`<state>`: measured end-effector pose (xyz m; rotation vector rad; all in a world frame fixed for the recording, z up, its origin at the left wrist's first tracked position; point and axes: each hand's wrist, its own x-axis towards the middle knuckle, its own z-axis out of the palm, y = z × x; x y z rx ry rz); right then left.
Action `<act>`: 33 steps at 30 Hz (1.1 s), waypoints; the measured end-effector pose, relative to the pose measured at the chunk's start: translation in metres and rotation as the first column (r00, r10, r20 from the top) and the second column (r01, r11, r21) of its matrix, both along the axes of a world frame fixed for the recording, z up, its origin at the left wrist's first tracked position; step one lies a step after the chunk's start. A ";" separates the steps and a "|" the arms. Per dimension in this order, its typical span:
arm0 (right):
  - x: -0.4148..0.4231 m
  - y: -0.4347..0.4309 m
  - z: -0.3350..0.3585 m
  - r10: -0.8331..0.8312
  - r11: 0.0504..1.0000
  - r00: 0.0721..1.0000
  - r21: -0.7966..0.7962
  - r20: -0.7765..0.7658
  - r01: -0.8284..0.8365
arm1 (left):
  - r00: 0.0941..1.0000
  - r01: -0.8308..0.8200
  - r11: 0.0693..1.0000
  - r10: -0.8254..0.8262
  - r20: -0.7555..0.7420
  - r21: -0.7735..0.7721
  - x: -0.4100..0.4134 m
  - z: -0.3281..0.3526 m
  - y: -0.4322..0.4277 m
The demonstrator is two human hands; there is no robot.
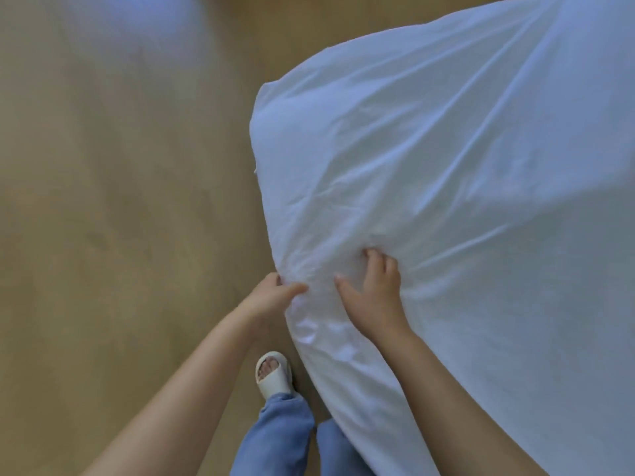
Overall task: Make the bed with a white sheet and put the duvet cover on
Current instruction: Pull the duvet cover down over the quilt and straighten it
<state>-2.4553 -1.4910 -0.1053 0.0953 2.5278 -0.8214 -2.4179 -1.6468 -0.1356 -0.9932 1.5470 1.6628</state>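
- Sheet (446,166) fills the right side, spread over the top and down the left edge. It is creased, with wrinkles fanning toward the near corner.
- Left hand (271,295) pinches a bunch of sheet at that corner, thumb against fingers.
- Right hand (376,290) lies just right of it on top, fingers curled into the cloth, thumb spread.
- Wooden floor (120,218) at left, slipper (273,374) near.
- Judged: sheet on, corner being tightened, smoothing left. Duvet cover not seen, likely not begun.

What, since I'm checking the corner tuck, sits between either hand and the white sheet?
Nothing visible does. The left hand pinches the white sheet at the corner; the right hand curls its fingers into it.
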 end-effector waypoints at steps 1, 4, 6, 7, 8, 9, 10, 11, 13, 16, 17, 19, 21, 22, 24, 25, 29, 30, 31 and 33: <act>-0.011 -0.002 0.004 -0.013 1.000 1.000 -0.018 -0.017 0.013 | 0.997 -0.029 0.999 0.025 -0.072 -0.043 -0.014 0.001 -0.004; -0.047 -0.006 0.015 -0.060 0.997 0.996 -0.053 -0.060 0.057 | 0.984 -0.009 0.967 -0.037 -0.174 -0.255 -0.069 0.012 -0.018; -0.072 -0.012 0.020 -0.092 0.993 0.994 -0.075 -0.060 0.088 | 0.963 0.074 0.933 -0.158 -0.217 -0.353 -0.113 0.019 -0.029; -0.085 -0.016 0.022 -0.100 0.992 0.993 -0.082 -0.054 0.096 | 0.950 0.110 0.918 -0.210 -0.231 -0.382 -0.135 0.021 -0.034; -0.097 -0.021 0.023 -0.108 0.991 0.993 -0.082 -0.046 0.104 | 0.935 0.148 0.899 -0.262 -0.237 -0.412 -0.157 0.023 -0.039; -0.110 -0.026 0.024 -0.121 0.990 0.992 -0.077 -0.039 0.118 | 0.923 0.193 0.877 -0.315 -0.223 -0.440 -0.179 0.023 -0.044; -0.122 -0.032 0.024 -0.141 0.988 0.990 -0.071 -0.025 0.138 | 0.908 0.240 0.850 -0.367 -0.201 -0.468 -0.200 0.022 -0.048; -0.132 -0.038 0.023 -0.161 0.985 0.987 -0.067 -0.008 0.160 | 0.893 0.281 0.819 -0.414 -0.176 -0.501 -0.219 0.021 -0.051; -0.154 -0.048 0.019 -0.196 0.978 0.980 -0.065 0.021 0.197 | 0.863 0.341 0.740 -0.491 -0.121 -0.579 -0.253 0.016 -0.056; -0.177 -0.057 0.013 -0.264 0.963 0.963 -0.042 0.049 0.266 | 0.788 0.470 0.602 -0.616 -0.001 -0.645 -0.300 0.007 -0.061; -0.182 -0.060 0.012 -0.292 0.955 0.955 -0.043 0.051 0.295 | 0.747 0.518 0.540 -0.663 0.044 -0.664 -0.312 0.004 -0.063; -0.194 -0.064 0.009 -0.335 0.940 0.941 -0.057 0.051 0.337 | 0.717 0.557 0.492 -0.691 0.089 -0.669 -0.339 0.001 -0.067; -0.206 -0.065 0.007 -0.378 0.921 0.924 -0.081 0.053 0.381 | 0.729 0.568 0.526 -0.679 0.090 -0.633 -0.364 -0.002 -0.066; -0.212 -0.065 0.007 -0.413 0.904 0.909 -0.094 0.055 0.417 | 0.720 0.579 0.519 -0.687 0.096 -0.629 -0.373 -0.002 -0.063; -0.224 -0.067 0.007 -0.518 0.848 0.853 -0.100 0.054 0.521 | 0.673 0.592 0.440 -0.731 0.113 -0.676 -0.380 0.001 -0.054; -0.230 -0.068 0.007 -0.580 0.808 0.812 -0.086 0.062 0.583 | 0.637 0.592 0.388 -0.763 0.115 -0.707 -0.378 0.002 -0.048; -0.250 -0.081 0.002 -0.767 0.640 0.639 0.134 0.062 0.756 | 0.412 0.658 0.259 -0.910 0.051 -0.707 -0.354 0.009 -0.030; -0.255 -0.084 -0.002 -0.788 0.609 0.614 0.214 0.049 0.764 | 0.356 0.680 0.247 -0.934 0.017 -0.691 -0.351 0.009 -0.030; -0.261 -0.086 -0.005 -0.804 0.580 0.592 0.287 0.054 0.762 | 0.303 0.698 0.234 -0.953 -0.016 -0.677 -0.350 0.008 -0.031; -0.273 -0.088 -0.013 -0.838 0.531 0.536 0.377 0.099 0.759 | 0.192 0.716 0.185 -0.979 -0.064 -0.673 -0.354 0.003 -0.035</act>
